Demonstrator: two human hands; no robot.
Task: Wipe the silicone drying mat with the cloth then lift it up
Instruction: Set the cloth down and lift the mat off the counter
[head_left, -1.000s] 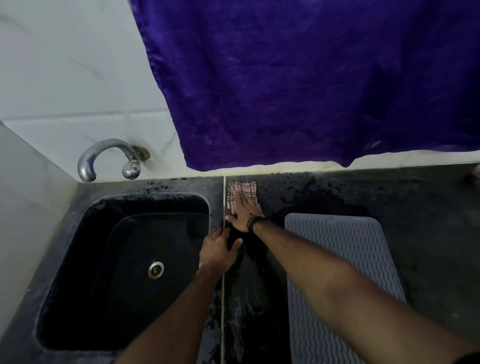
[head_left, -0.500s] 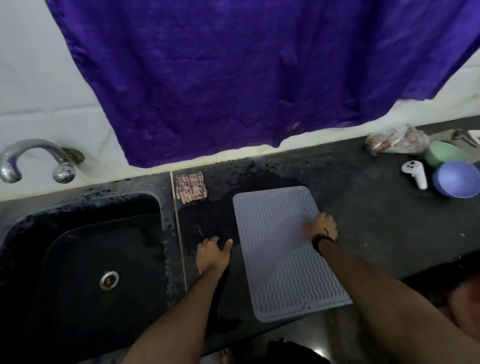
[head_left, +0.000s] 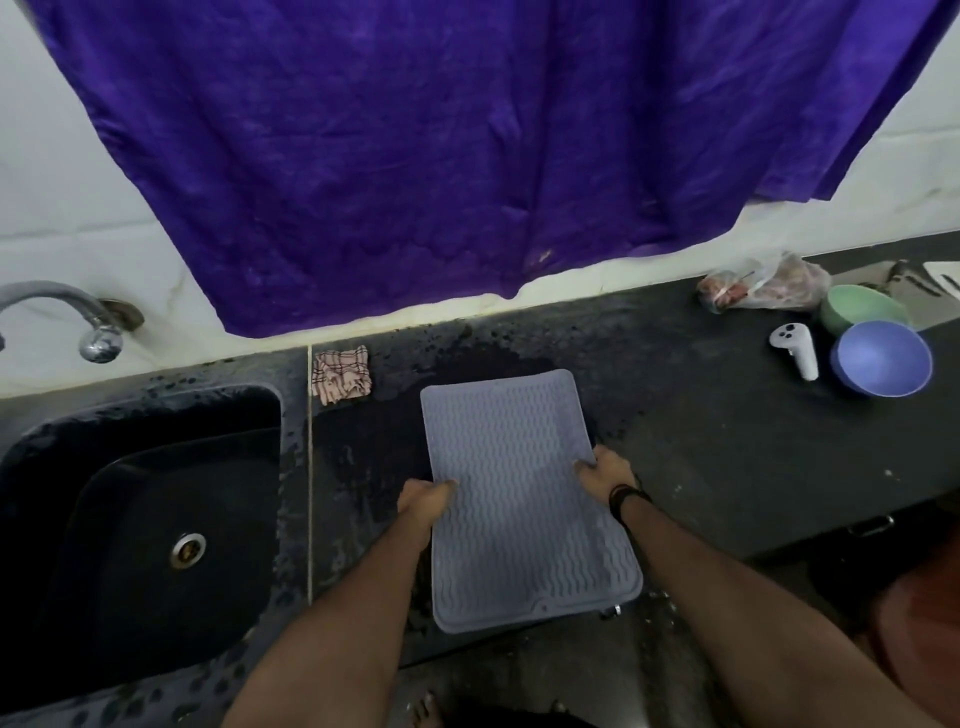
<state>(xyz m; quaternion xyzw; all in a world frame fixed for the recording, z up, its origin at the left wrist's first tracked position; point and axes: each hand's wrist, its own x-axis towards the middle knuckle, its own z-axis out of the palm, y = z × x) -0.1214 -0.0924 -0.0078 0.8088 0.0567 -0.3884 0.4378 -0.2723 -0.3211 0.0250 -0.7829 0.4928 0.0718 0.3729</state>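
The grey ribbed silicone drying mat (head_left: 519, 493) is held between both hands, its near edge reaching past the counter's front edge. My left hand (head_left: 423, 501) grips its left edge, thumb on top. My right hand (head_left: 602, 475) grips its right edge, a dark band on the wrist. The checked cloth (head_left: 341, 374) lies crumpled on the dark counter at the back, near the wall, left of the mat and apart from both hands.
A black sink (head_left: 145, 519) with a drain sits at left under a metal tap (head_left: 62, 317). At the far right of the wet counter (head_left: 701, 441) stand a blue bowl (head_left: 880, 358), a green bowl (head_left: 860, 306), a white controller (head_left: 795, 348) and a plastic bag (head_left: 763, 286). A purple cloth (head_left: 467, 156) hangs on the wall.
My right hand left the cloth at the back and went to the mat's right edge. My left hand moved from the counter to the mat's left edge. Both now grip the mat.
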